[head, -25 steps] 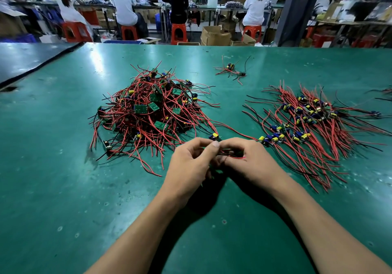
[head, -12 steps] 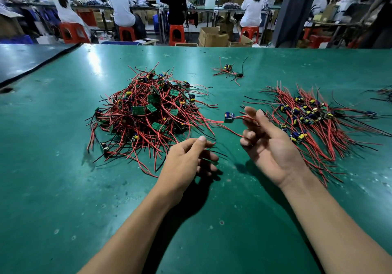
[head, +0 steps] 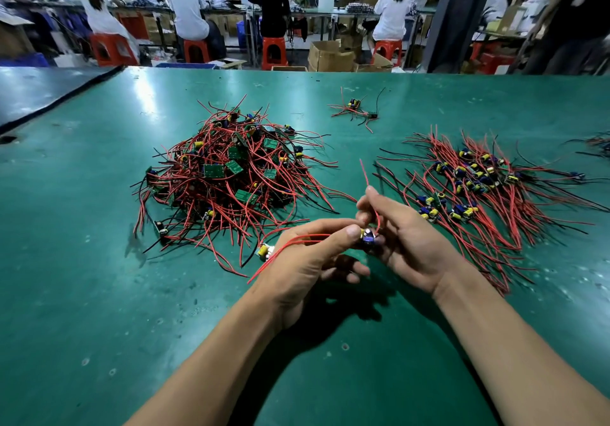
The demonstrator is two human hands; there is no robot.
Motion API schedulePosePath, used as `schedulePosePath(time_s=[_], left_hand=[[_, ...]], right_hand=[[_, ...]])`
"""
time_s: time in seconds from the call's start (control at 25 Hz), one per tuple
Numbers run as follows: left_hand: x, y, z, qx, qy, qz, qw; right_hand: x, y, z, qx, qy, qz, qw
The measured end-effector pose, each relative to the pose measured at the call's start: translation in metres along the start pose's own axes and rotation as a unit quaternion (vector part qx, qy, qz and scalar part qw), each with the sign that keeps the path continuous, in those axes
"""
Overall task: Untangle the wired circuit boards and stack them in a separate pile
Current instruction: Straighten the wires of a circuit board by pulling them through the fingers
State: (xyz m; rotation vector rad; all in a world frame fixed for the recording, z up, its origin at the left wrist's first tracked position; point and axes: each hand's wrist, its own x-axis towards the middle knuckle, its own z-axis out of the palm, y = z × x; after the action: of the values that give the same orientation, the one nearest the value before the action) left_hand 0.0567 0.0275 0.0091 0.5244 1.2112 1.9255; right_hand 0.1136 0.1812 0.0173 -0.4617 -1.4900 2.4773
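Observation:
A tangled heap of small green circuit boards (head: 231, 178) with red and black wires lies at centre left of the green table. To the right, a spread-out pile of sorted boards (head: 472, 191) lies with its wires fanned out. Between the two, just above the table, both hands meet on one small wired board (head: 369, 236). My left hand (head: 303, 260) pinches it with thumb and forefinger, and red wires trail off to the left. My right hand (head: 406, 244) holds the board's other side, with a red wire standing up between its fingers.
A few loose wired boards (head: 355, 108) lie at the back middle, and another bunch (head: 597, 143) sits at the right edge. One loose board (head: 264, 251) lies near my left hand. A dark table (head: 39, 92) adjoins on the left. Seated workers and boxes are beyond the far edge.
Half a second ago my right hand was open, reaching toward the sorted pile, and my left rested near the heap. Now both have come together on a single board in front of me.

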Motion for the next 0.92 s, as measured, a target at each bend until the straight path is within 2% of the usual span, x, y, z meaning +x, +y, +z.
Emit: schedulePosePath(time_s=[0.12,0.2,0.28,0.4,0.48,0.64,0.8,0.92], left_hand=[[0.002,-0.002,-0.002,0.059,0.093,0.071,0.991],[0.002,-0.003,-0.005,0.109,0.114,0.108,0.982],[0.001,-0.002,-0.007,0.096,0.096,0.092,0.986],[0.001,0.001,-0.009,0.012,0.014,0.035,0.999],[0.003,0.002,-0.010,-0.030,-0.007,0.001,1.000],[0.005,0.003,-0.011,-0.054,0.025,-0.030,0.998],[0.007,-0.001,-0.012,0.012,0.075,-0.006,0.997],[0.007,-0.001,-0.014,0.018,0.066,-0.007,0.998]], right_hand=[[-0.001,0.007,-0.001,-0.057,-0.036,0.011,0.998],[-0.002,0.009,0.001,-0.091,-0.037,-0.007,0.995],[-0.003,0.008,0.003,-0.089,-0.015,-0.024,0.996],[-0.004,0.002,0.001,-0.060,0.010,-0.034,0.998],[-0.005,0.000,-0.001,-0.065,0.012,-0.023,0.998],[-0.005,0.003,0.003,-0.082,-0.002,-0.017,0.996],[-0.008,0.009,0.008,-0.113,-0.025,-0.023,0.993],[-0.006,0.008,0.007,-0.126,0.023,-0.020,0.992]])
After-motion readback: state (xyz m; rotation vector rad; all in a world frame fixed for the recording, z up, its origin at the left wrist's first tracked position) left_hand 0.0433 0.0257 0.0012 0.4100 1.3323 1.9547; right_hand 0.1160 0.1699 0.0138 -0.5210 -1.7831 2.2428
